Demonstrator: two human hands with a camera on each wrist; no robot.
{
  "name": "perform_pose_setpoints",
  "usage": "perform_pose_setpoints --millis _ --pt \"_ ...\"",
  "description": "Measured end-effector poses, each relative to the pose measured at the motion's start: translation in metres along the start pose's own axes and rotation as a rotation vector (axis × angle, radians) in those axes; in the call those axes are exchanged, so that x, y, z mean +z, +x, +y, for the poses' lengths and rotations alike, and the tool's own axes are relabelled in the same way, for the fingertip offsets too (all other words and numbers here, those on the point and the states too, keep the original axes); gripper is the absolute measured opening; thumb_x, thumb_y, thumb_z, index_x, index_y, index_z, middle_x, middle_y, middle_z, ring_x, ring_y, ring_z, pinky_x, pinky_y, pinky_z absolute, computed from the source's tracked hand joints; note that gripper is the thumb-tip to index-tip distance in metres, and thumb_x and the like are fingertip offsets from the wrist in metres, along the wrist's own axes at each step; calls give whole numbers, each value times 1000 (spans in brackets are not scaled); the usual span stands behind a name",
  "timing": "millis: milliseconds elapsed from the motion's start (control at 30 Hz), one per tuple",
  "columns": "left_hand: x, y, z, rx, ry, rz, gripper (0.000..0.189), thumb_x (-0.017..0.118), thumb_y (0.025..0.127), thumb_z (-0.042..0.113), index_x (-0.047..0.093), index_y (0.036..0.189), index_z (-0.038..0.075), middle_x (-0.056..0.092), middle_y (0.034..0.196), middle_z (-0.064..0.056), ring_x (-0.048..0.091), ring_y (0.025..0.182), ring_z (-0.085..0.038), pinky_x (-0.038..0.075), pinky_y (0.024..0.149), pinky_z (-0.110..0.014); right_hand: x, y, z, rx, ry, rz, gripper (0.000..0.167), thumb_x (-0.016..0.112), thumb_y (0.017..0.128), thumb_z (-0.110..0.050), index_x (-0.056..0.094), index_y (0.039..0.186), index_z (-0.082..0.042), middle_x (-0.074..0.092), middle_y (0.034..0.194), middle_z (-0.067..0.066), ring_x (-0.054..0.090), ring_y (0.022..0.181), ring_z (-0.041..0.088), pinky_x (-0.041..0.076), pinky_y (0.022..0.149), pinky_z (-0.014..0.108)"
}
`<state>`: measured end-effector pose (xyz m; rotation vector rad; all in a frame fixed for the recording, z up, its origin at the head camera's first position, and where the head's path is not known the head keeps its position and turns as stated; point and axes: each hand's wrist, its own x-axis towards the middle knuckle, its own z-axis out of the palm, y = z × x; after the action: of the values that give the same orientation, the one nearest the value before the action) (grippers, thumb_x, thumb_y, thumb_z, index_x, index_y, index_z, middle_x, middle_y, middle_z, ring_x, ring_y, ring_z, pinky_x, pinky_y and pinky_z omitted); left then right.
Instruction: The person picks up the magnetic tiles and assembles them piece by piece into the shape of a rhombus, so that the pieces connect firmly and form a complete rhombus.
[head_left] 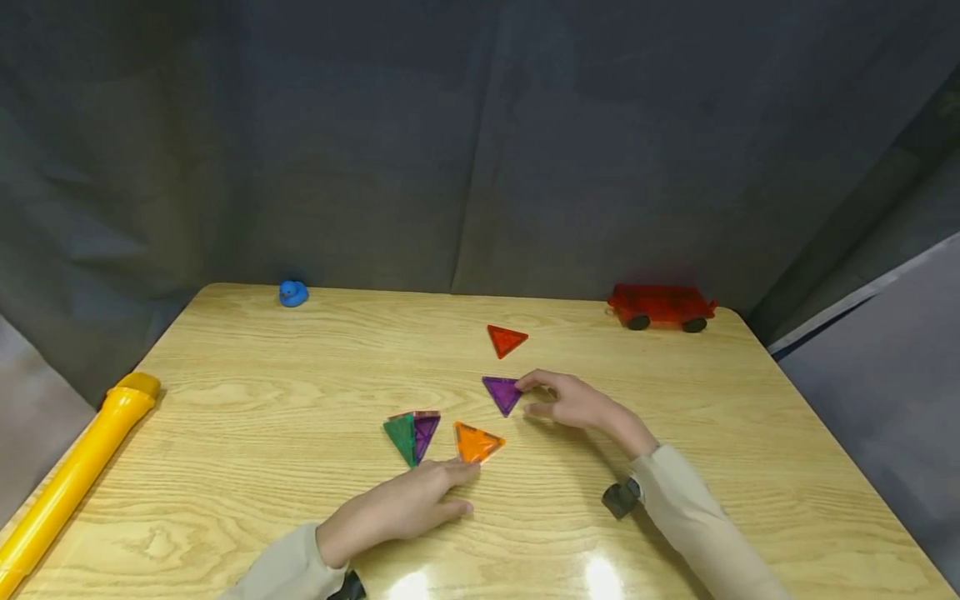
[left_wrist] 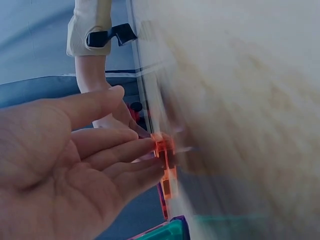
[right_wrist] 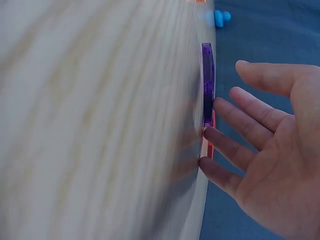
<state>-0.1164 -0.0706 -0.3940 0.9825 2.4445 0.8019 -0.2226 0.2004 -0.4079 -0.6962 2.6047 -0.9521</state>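
Near the middle of the table lies an orange triangular magnetic tile. My left hand is palm down with its fingers nearly straight, fingertips at the tile's near edge. In the left wrist view those fingertips meet the orange tile side-on. Farther off, a purple triangular tile lies flat, its right corner under the fingertips of my right hand. The right wrist view has the purple tile edge-on, the fingers loosely extended against it and the thumb apart.
Left of the orange tile, a green tile overlaps another purple tile. A red triangular tile lies beyond. At the back stand a blue duck and a red wheeled car. A yellow tube lies along the left edge.
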Motion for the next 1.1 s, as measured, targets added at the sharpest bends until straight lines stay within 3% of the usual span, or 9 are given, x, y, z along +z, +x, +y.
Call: perform_pose_setpoints --millis 200,433,567,700,867,967,1100 --pt "-2 7 -1 -31 -2 42 49 56 97 18 44 140 -2 47 140 -19 45 129 -31 40 104 -44 -3 -7 3 3 -5 7 33 61 93 -17 58 124 -7 58 126 13 49 122 34 37 103 55" --pt "0 22 1 -65 37 129 55 57 96 16 37 141 -9 32 147 -29 33 134 -43 35 106 -51 -6 -7 7 -40 -6 30 38 63 92 -14 56 129 -6 53 134 16 44 128 40 36 104 55" --pt "2 32 0 -118 42 178 60 60 94 16 33 142 -9 28 147 -31 29 135 -45 31 107 -54 -5 -1 8 -78 2 33 44 64 91 -10 52 132 -2 51 135 18 43 128 42 36 105 54" --pt "1 37 -1 -184 52 179 66 63 92 20 32 143 -9 27 147 -33 27 135 -48 31 106 -56 -1 9 8 -102 -8 14 51 68 88 -11 49 134 2 50 136 20 44 127 39 37 104 52" --pt "-1 40 -4 -215 67 163 69 65 90 23 34 142 -10 32 145 -32 35 130 -43 37 104 -50 2 18 5 -131 -94 17 58 74 84 -17 51 133 2 54 131 21 54 112 30 45 95 46" --pt "-1 42 -6 -221 73 158 69 66 90 23 35 142 -10 35 144 -30 39 124 -37 42 100 -46 5 20 2 -110 -138 35 60 76 82 -21 52 133 0 56 129 20 53 106 28 46 91 44" --pt "-2 42 -7 -223 65 161 68 67 88 20 36 141 -10 39 141 -28 40 121 -36 43 98 -45 8 21 -2 -35 -154 46 62 77 81 -24 52 134 -4 56 129 17 48 110 31 43 93 46"
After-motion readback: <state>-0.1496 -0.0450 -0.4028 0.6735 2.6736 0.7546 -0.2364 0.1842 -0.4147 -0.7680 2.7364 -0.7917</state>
